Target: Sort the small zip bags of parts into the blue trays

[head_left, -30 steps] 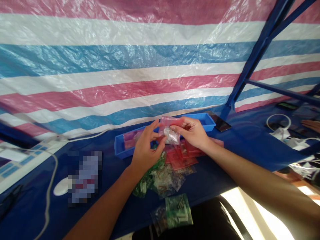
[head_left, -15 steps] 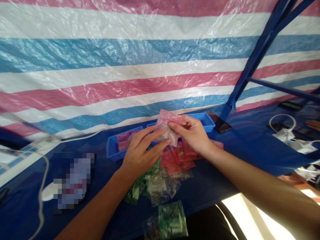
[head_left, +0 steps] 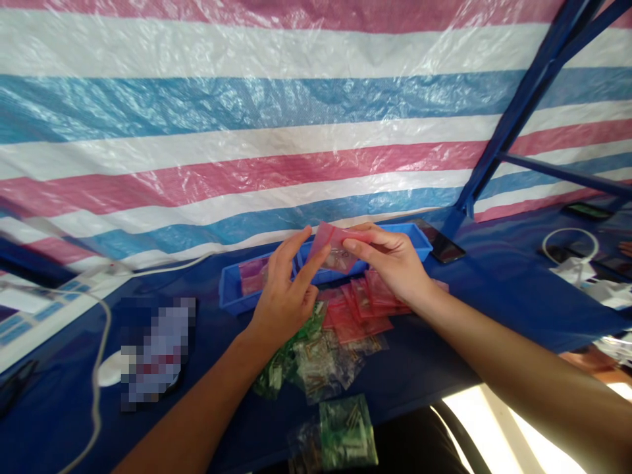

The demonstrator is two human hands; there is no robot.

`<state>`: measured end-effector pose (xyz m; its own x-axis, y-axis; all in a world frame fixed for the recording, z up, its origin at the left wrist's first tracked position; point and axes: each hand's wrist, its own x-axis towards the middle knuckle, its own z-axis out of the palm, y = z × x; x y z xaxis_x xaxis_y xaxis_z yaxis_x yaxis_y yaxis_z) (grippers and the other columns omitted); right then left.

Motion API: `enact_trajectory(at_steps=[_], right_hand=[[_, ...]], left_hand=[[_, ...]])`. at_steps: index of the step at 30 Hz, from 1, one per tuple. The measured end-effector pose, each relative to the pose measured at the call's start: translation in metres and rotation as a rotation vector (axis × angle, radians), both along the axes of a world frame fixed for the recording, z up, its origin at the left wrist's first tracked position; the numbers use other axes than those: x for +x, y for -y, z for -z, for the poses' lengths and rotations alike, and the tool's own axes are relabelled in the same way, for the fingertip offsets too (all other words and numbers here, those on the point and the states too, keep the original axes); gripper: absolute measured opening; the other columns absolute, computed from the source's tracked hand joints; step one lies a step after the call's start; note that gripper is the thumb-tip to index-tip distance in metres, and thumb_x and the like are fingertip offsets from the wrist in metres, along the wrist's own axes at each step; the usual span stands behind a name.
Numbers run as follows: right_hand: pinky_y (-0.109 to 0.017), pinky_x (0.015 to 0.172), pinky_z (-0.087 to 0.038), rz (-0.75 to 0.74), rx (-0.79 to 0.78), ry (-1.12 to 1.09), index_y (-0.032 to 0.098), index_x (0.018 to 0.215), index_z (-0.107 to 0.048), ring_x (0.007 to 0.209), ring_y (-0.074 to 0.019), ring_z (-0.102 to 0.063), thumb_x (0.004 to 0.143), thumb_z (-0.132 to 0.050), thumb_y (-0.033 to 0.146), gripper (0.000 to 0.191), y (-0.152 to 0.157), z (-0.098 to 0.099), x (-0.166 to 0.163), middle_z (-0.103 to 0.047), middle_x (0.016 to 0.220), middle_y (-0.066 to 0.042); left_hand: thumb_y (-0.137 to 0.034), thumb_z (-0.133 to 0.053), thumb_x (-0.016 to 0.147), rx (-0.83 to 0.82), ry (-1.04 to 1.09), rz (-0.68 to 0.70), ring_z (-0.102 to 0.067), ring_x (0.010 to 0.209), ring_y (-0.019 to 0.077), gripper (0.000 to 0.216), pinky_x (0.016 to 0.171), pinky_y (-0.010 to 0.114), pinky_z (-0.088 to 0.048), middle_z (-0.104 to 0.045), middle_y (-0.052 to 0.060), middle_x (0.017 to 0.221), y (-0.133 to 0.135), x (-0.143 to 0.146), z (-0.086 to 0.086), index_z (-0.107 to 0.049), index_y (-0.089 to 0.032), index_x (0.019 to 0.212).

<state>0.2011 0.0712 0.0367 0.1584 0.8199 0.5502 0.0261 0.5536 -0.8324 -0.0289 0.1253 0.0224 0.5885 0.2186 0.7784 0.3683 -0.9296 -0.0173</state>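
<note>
My right hand (head_left: pixel 395 260) pinches a small pink zip bag (head_left: pixel 338 257) between thumb and fingers, above the blue trays. Something clear or pale shows inside the bag, too indistinct to name. My left hand (head_left: pixel 286 286) is at the bag's left side with fingers stretched apart; its index fingertip overlaps the bag's edge, and whether it touches I cannot tell. Below the hands lie several red-pink bags (head_left: pixel 353 313). Nearer me are clear bags of small metal pieces (head_left: pixel 318 365) and green bags (head_left: pixel 276 368), partly heaped together.
A blue tray (head_left: pixel 234 306) with pink bags stands left, another blue tray (head_left: pixel 419 240) behind my right hand. A phone (head_left: pixel 444 242) lies beyond it. A green bag (head_left: pixel 348 431) lies at the front edge. A white cable (head_left: pixel 99 395) and a blurred-out item (head_left: pixel 158 355) are left.
My left fingers have spread and drawn back from the bag's face. The pink bag has turned in my right hand and sits slightly lower. The view has shifted a little.
</note>
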Motion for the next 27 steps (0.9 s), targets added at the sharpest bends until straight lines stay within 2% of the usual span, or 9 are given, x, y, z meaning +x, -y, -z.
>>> enact_trajectory(at_steps=[2,5,8,10,15,18,21,23,27], right_hand=[[-0.040,0.099,-0.057,0.002,-0.036,-0.030,0.030,0.103,-0.088,0.107,-0.0236,-0.071,0.094,-0.084,0.040,0.015,0.000,-0.002,0.004,-0.079,0.110,-0.003],[-0.036,0.085,-0.059,0.035,-0.085,-0.042,0.028,0.100,-0.088,0.092,-0.0208,-0.070,0.093,-0.085,0.040,0.015,0.002,-0.004,0.005,-0.077,0.093,-0.001],[-0.032,0.069,-0.057,-0.009,-0.101,-0.027,0.027,0.099,-0.088,0.075,-0.0172,-0.067,0.094,-0.084,0.042,0.017,0.006,-0.005,0.000,-0.073,0.084,-0.001],[-0.030,0.061,-0.057,-0.080,-0.121,-0.023,0.027,0.103,-0.088,0.068,-0.0152,-0.066,0.093,-0.085,0.043,0.020,0.009,-0.004,-0.005,-0.076,0.089,-0.002],[-0.030,0.067,-0.065,-0.239,-0.179,-0.023,0.028,0.118,-0.085,0.090,-0.0215,-0.077,0.092,-0.084,0.049,0.033,0.013,-0.004,-0.012,-0.083,0.106,-0.004],[-0.033,0.072,-0.066,-0.323,-0.198,0.010,0.025,0.116,-0.085,0.094,-0.0235,-0.078,0.098,-0.076,0.055,0.036,0.013,-0.006,-0.011,-0.083,0.108,-0.007],[-0.031,0.064,-0.062,-0.205,-0.184,0.003,0.022,0.108,-0.083,0.082,-0.0206,-0.076,0.097,-0.076,0.056,0.036,0.010,-0.005,-0.008,-0.082,0.098,-0.007],[-0.029,0.065,-0.059,-0.043,-0.139,-0.012,0.021,0.109,-0.080,0.081,-0.0183,-0.073,0.093,-0.083,0.053,0.036,0.005,-0.002,-0.007,-0.079,0.096,-0.006],[-0.028,0.077,-0.059,0.085,-0.084,-0.038,0.026,0.129,-0.070,0.096,-0.0173,-0.070,0.079,-0.095,0.049,0.060,-0.004,0.005,-0.004,-0.074,0.120,-0.006]], left_hand=[[0.005,-0.054,0.087,0.006,-0.006,0.010,-0.042,0.159,0.0353,0.086,0.122,0.061,-0.049,-0.035,0.014,0.175,0.002,-0.002,0.000,-0.048,-0.032,0.164],[-0.001,-0.061,0.090,0.028,-0.007,0.035,-0.055,0.148,0.0331,0.072,0.123,0.059,-0.049,-0.055,0.012,0.160,0.007,-0.004,-0.002,-0.060,-0.033,0.154],[-0.010,-0.068,0.095,-0.057,-0.029,0.098,-0.067,0.133,0.0288,0.067,0.118,0.050,-0.056,-0.070,0.011,0.142,0.014,-0.004,-0.002,-0.055,-0.030,0.157],[-0.021,-0.073,0.098,-0.161,-0.040,0.112,-0.070,0.130,0.0292,0.072,0.112,0.046,-0.061,-0.069,0.013,0.145,0.017,-0.002,-0.002,-0.046,-0.026,0.164],[-0.043,-0.085,0.092,-0.352,0.044,0.044,-0.080,0.105,0.0263,0.088,0.093,0.038,-0.069,-0.073,0.014,0.139,0.016,-0.001,0.004,-0.040,-0.023,0.165],[-0.039,-0.081,0.096,-0.344,0.106,-0.030,-0.081,0.095,0.0233,0.072,0.088,0.034,-0.068,-0.080,0.008,0.118,0.010,-0.002,0.007,-0.051,-0.021,0.158],[-0.031,-0.069,0.104,-0.450,0.204,-0.037,-0.081,0.095,0.0207,0.051,0.090,0.033,-0.066,-0.081,0.005,0.109,0.004,-0.003,0.010,-0.057,-0.022,0.153],[-0.031,-0.067,0.105,-0.545,0.280,-0.016,-0.081,0.098,0.0205,0.052,0.094,0.034,-0.066,-0.082,0.005,0.110,0.003,-0.002,0.011,-0.055,-0.022,0.156],[-0.033,-0.069,0.105,-0.656,0.340,0.032,-0.081,0.100,0.0214,0.061,0.098,0.036,-0.066,-0.081,0.007,0.110,0.004,0.000,0.011,-0.048,-0.023,0.161]])
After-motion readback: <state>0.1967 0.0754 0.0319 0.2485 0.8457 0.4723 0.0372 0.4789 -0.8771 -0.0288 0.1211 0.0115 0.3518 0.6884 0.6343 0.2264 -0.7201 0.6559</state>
